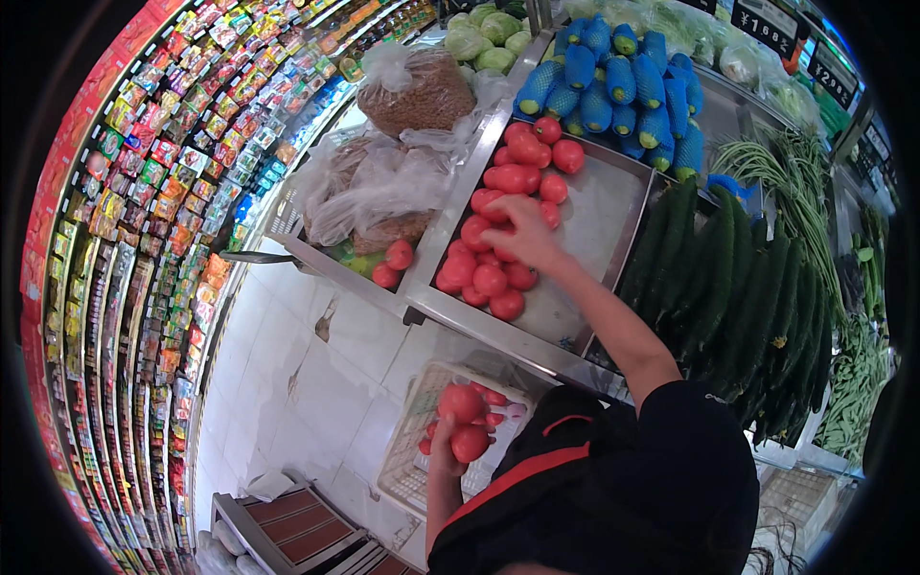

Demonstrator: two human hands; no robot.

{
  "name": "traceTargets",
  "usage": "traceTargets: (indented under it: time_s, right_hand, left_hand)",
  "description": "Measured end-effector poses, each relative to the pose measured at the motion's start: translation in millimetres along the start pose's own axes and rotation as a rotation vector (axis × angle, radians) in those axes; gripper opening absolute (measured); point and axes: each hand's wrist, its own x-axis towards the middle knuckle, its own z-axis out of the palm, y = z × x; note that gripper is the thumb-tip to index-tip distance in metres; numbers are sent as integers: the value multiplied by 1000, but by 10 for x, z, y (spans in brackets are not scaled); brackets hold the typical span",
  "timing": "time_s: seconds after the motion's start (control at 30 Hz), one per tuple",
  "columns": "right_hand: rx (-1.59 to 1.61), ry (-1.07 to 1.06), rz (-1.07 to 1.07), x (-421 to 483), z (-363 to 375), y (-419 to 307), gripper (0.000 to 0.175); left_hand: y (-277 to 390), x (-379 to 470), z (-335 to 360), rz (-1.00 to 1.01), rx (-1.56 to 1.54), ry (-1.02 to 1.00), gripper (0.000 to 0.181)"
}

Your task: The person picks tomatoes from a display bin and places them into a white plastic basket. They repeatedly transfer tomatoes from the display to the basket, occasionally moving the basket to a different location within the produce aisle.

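My left hand [449, 449] holds two large red tomatoes [462, 404] above a cream plastic crate [402, 460]. More tomatoes lie inside that crate, partly hidden by the hand. My right hand [528, 233] reaches into a metal-edged display bin [596, 208], its thumb and fingers spread over the heap of tomatoes [490, 280]. Whether those fingers grip a tomato is hidden by the hand. The heap fills the bin's left side, and bare bottom shows on its right.
Cucumbers [719, 287] lie right of the bin, with blue-netted produce [596, 79] behind it. Bagged brown goods [417, 90] and two tomatoes [392, 264] occupy the left side bin. A brown-topped step [302, 525] stands lower left; packaged-goods shelves [158, 187] line the aisle.
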Motion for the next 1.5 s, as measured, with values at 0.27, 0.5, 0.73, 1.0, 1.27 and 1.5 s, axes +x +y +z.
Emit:
traceTargets:
  time_s: [0.27,0.5,0.73,1.0,1.27,1.5]
  right_hand:
    - [468,-888,-430,-448,340,-1321,35]
    - [746,-911,399,-663,499,-1097,33]
    - [607,-885,312,-715,411,-832,45]
    - [864,-122,614,-4,-134,-16,51]
    - [332,521,100,513,-266,1115,44]
    - [-79,195,272,90,-323,1546,50]
  left_hand:
    - [580,224,391,217,161,-113,70]
    - [377,464,399,158,-42,51,56]
    - [410,362,255,268,0,126,48]
    - [270,319,1,145,-156,181,43]
    - [89,201,-161,89,-252,193,40]
    - [6,245,-190,95,-239,160,40]
